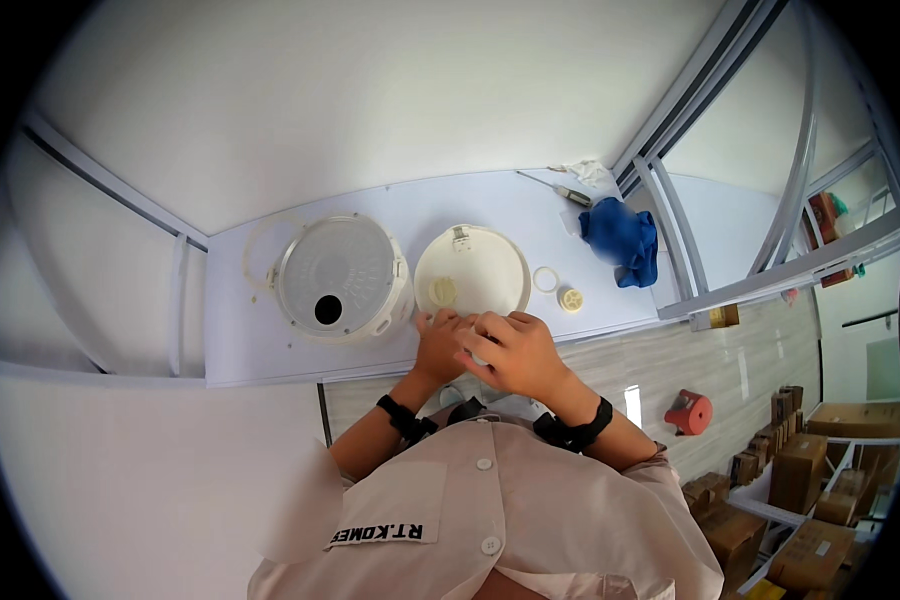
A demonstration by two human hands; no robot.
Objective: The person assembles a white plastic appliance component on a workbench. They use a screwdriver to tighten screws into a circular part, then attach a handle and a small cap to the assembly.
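Observation:
My left hand (pixel 441 346) and my right hand (pixel 520 352) meet at the table's near edge, just in front of a white round shallow lid (pixel 495 265). Both have bent fingers, closed in a pinch close against each other. A small pale spot shows between them, but what they hold, if anything, is hidden. On the lid, close to the left fingertips, lies a cream-coloured round cap (pixel 443 291). To the right of the lid are a thin pale ring (pixel 546 279) and a small yellowish cap (pixel 570 299).
Left of the lid stands a white bucket (pixel 398 310) whose translucent top (pixel 335 255) has a dark round hole. A blue cloth (pixel 620 240), a screwdriver (pixel 572 195) and crumpled white tissue (pixel 586 173) lie at the table's right. A metal frame (pixel 675 225) borders that end.

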